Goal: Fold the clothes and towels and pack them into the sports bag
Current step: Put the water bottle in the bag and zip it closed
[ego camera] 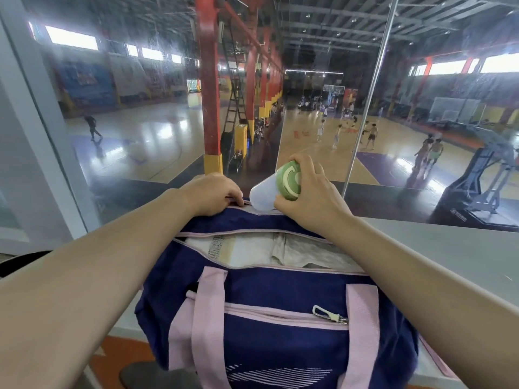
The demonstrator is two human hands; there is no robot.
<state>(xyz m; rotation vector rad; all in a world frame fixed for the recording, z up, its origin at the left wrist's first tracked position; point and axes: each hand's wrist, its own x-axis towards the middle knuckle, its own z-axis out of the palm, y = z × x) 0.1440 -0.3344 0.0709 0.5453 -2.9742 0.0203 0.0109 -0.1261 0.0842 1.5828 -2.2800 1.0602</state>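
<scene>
Most of the packing looks done, judging by what fills the middle of the frame: the navy sports bag with pink straps sits on the grey worktop, its main zip open, and folded pale cloth lies inside. That folded clothes and towels layer shows a light towel-like piece on the left and a grey garment on the right, both below the rim of the opening; no loose laundry is visible on the worktop around the bag, so the folding seems finished as far as this view tells. What appears left is smaller work at the far side of the bag, in the centre of the frame. The right hand grips a translucent bottle by its green cap, fingers curled round the cap and thumb underneath, the bottle tilted with its base dipping into a far pocket or the far edge of the bag; which one I cannot tell. The left hand, just beside it, pinches the pink-trimmed edge of the bag with curled fingers, apparently holding that opening apart. Seating the bottle and closing the zips probably remain. A small metal clip hangs on the front pocket, lower right.
</scene>
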